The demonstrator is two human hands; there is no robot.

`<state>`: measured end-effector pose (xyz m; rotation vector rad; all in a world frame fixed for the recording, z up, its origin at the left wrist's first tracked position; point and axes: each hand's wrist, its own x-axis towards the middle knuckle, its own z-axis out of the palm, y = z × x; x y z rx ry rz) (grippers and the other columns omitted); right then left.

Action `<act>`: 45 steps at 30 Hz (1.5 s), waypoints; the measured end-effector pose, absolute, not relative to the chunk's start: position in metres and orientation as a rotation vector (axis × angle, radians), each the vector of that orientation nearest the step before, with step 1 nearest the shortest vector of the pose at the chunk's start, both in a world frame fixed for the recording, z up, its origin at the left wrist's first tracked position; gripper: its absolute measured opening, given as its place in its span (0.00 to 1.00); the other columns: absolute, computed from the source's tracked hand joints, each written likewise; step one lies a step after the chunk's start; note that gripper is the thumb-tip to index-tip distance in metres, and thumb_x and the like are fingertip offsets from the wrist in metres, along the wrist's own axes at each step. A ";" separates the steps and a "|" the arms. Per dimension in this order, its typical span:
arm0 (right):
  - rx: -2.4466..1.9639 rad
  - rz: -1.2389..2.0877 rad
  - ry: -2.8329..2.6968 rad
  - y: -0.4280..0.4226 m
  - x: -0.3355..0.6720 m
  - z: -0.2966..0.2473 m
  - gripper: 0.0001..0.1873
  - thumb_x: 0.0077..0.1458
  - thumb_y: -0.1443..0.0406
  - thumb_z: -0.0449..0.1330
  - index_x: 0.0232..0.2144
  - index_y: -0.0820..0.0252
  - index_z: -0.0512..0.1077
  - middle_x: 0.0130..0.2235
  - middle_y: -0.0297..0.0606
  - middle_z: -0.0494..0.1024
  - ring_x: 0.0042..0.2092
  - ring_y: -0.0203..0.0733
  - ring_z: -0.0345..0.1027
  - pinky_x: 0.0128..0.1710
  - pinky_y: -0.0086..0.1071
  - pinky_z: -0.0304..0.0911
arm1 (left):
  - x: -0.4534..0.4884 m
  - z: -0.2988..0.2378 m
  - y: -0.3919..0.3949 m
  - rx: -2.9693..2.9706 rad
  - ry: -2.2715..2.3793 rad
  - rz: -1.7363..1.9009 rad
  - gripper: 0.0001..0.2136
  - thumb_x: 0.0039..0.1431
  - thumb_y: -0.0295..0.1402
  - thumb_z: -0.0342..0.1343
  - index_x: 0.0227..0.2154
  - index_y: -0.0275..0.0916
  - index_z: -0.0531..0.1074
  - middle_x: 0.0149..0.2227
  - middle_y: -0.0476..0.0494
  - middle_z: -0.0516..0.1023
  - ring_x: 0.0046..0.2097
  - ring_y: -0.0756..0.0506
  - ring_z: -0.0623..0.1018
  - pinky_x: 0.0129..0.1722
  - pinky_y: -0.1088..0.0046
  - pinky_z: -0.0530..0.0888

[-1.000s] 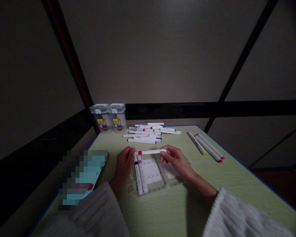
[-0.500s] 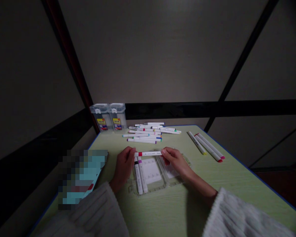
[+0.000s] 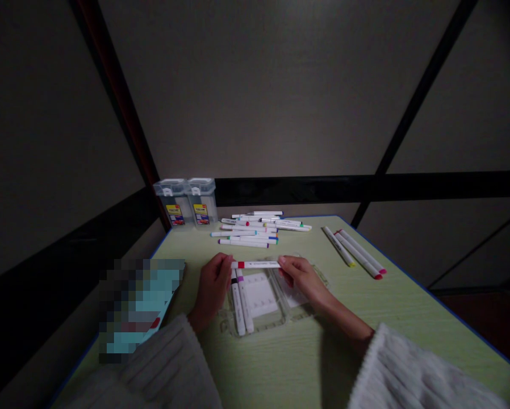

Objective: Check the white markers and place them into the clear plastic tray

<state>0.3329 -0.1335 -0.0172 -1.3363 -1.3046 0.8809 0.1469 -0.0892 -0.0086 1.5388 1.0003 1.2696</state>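
Note:
A white marker with a red band [image 3: 259,264] is held level between my two hands. My left hand [image 3: 214,284] pinches its left end, and my right hand [image 3: 301,275] pinches the other end. Below it an open clear plastic case [image 3: 272,325] lies flat on the table, with a paper insert [image 3: 259,295] inside. Two white markers lie side by side along the left part of the case: a black-banded marker [image 3: 238,307] and a purple-banded marker [image 3: 245,304]. My right hand and forearm hide some of the case's right half.
Behind my hands lies a loose pile of white markers [image 3: 249,233]. Two clear lidded boxes [image 3: 201,201] stand at the back left. Several markers [image 3: 359,254] lie together on the right. A blurred-out flat object [image 3: 144,307] is at the left edge of the table [image 3: 289,369].
Both hands stay in place, still holding the red-banded marker. The view has shifted very slightly; nothing else visibly differs.

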 end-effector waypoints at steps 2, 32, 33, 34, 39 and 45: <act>-1.345 0.910 -1.275 -0.134 0.332 -0.017 0.28 0.45 0.42 0.52 0.12 0.58 0.59 0.13 0.27 0.56 0.17 0.31 0.46 0.17 0.28 0.41 | 0.147 -0.008 -0.090 1.548 0.989 1.272 0.14 0.54 0.40 0.49 0.18 0.39 0.58 0.13 0.59 0.53 0.16 0.56 0.54 0.14 0.80 0.52; -1.228 0.864 -1.336 -0.136 0.333 -0.011 0.20 0.46 0.51 0.58 0.17 0.61 0.67 0.17 0.29 0.61 0.22 0.33 0.52 0.22 0.28 0.48 | 0.144 -0.008 -0.085 1.607 0.954 1.348 0.11 0.55 0.38 0.48 0.21 0.39 0.62 0.14 0.58 0.59 0.17 0.54 0.60 0.17 0.79 0.56; -1.224 0.869 -1.337 -0.136 0.332 -0.012 0.19 0.46 0.51 0.58 0.18 0.62 0.68 0.17 0.30 0.61 0.22 0.33 0.53 0.22 0.28 0.49 | 0.144 -0.009 -0.085 1.600 0.955 1.352 0.11 0.55 0.38 0.48 0.21 0.39 0.62 0.14 0.58 0.59 0.17 0.54 0.60 0.17 0.79 0.57; -1.223 0.876 -1.341 -0.136 0.332 -0.013 0.19 0.46 0.52 0.58 0.19 0.62 0.69 0.17 0.30 0.62 0.22 0.33 0.53 0.23 0.28 0.49 | 0.145 -0.010 -0.084 1.587 0.958 1.360 0.11 0.55 0.38 0.48 0.21 0.39 0.62 0.14 0.58 0.59 0.17 0.54 0.60 0.17 0.79 0.57; -1.251 0.929 -1.426 -0.138 0.331 -0.015 0.18 0.46 0.53 0.59 0.27 0.64 0.75 0.22 0.32 0.68 0.25 0.34 0.56 0.24 0.27 0.51 | 0.145 -0.013 -0.080 1.502 0.987 1.410 0.10 0.55 0.39 0.49 0.23 0.39 0.63 0.14 0.58 0.62 0.15 0.55 0.60 0.14 0.82 0.57; -1.181 1.043 -1.659 -0.145 0.325 -0.010 0.18 0.51 0.55 0.56 0.35 0.64 0.76 0.24 0.33 0.67 0.26 0.34 0.54 0.24 0.27 0.49 | 0.144 -0.006 -0.079 1.393 1.041 1.576 0.06 0.52 0.35 0.52 0.30 0.39 0.61 0.18 0.58 0.67 0.15 0.56 0.64 0.13 0.82 0.62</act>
